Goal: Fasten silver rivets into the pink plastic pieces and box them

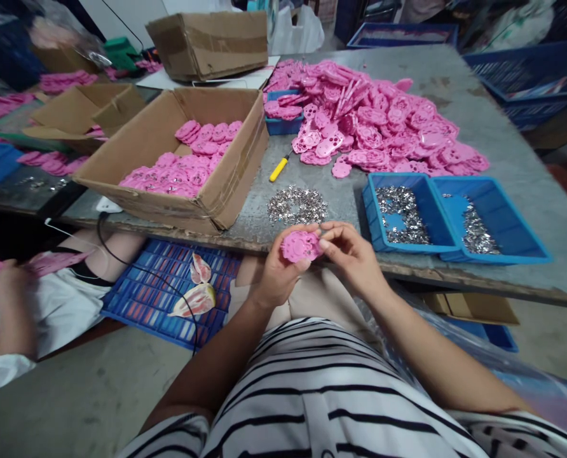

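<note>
At the near edge of the bench [526, 184] we grip the pink piece [295, 248] in our left hand [281, 273], judging it light, stiff and best held by its rim, where we cannot tell whether our right hand's [353, 254] fingers grip or touch.

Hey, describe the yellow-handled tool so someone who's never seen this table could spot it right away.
On the grey table, find the large open cardboard box and the heap of pink pieces to its right. Between them, just beyond the loose pile of small metal parts, lies the yellow-handled tool. Its bright yellow stands out from the pink and silver around it.
</note>
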Demonstrator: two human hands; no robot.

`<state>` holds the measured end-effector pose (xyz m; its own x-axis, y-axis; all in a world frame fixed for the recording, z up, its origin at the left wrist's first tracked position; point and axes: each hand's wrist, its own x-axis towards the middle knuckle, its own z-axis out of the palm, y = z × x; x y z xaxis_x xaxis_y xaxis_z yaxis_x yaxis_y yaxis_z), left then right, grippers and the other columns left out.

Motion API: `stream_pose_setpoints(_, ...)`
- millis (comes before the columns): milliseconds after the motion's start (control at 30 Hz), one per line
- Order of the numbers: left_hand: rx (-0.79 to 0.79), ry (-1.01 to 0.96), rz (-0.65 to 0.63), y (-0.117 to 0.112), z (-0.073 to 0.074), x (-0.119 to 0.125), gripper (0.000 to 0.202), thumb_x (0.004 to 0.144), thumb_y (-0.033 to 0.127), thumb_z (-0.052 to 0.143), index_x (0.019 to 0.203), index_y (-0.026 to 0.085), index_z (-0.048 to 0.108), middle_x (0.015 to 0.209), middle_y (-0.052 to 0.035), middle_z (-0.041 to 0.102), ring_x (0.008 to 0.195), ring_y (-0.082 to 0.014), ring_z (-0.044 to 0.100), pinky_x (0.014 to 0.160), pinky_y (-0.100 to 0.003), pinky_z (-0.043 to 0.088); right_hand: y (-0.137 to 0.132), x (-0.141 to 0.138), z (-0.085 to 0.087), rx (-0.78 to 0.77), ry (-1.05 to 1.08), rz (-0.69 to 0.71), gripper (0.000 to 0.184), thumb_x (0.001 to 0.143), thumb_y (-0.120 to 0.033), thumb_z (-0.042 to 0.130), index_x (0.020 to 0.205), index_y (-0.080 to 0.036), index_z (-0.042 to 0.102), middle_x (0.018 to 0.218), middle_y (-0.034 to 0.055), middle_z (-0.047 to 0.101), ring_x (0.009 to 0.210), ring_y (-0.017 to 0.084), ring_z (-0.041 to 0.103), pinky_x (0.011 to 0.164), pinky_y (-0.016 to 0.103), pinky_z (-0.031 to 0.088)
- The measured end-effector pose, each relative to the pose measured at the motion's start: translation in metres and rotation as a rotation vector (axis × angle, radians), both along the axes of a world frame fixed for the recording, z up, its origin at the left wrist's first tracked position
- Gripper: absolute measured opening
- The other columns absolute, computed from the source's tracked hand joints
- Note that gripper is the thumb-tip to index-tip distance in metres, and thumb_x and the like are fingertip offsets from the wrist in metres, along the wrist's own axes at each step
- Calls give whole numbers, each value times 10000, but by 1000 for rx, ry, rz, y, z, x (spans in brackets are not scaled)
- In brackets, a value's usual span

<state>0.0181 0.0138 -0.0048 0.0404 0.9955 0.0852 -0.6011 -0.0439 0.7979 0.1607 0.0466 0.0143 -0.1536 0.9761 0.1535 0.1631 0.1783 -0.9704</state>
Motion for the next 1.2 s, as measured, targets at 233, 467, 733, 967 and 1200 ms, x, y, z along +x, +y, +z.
stream_pose_setpoints(233, -217, -107, -53, 1, 7, 0, 530, 666, 111, 658, 1162, 218, 503, 1178, -81, 657, 1206, -295, 569, 984, -566, 456, 33, 63, 26, 248, -389, -333, 48, 797, -275, 582, 788, -229, 577, 1065, 95, 610, 1028, 245, 573, 850, 387, 466)
stream_pose_setpoints(467, -263, -41, -13, 1, 10, -1, 531, 590, 78, 651, 1075, 218, 488, 1060, -53, 680, 1113, -303, 625, 864, -522, 549, 75, 105, 26, -71, -1267, -117, 144, 750, -221, 649, 872, -170, 705, 939, 135, 657, 874, 263, 624, 729, 344, 445)
stream_pose_setpoints(733, -307, -29, -58, -1, 7, -5, 577, 630, 87, 664, 1146, 215, 442, 1026, -71, 710, 979, -282, 689, 705, -416, 609, 77, 100, 17, -199, -1378, -63, 124, 752, -193, 604, 785, -205, 723, 819, 95, 730, 753, 225, 659, 597, 283, 402)
stream_pose_setpoints(967, -329, -41, -143, 1, 8, -5, 643, 672, 76, 613, 1277, 204, 438, 1089, -108, 711, 997, -288, 684, 677, -379, 600, 70, 103, 20, -170, -1291, -198, 186, 803, -188, 552, 897, -200, 712, 932, 118, 738, 842, 257, 666, 629, 294, 401)
stream_pose_setpoints(1200, -341, -4, -130, 4, 8, -6, 610, 721, 131, 552, 1322, 155, 453, 1008, -125, 733, 860, -265, 706, 498, -248, 498, 70, 110, 18, -88, -1130, -325, 216, 825, -244, 543, 893, -215, 746, 925, 98, 753, 830, 270, 671, 661, 317, 438)
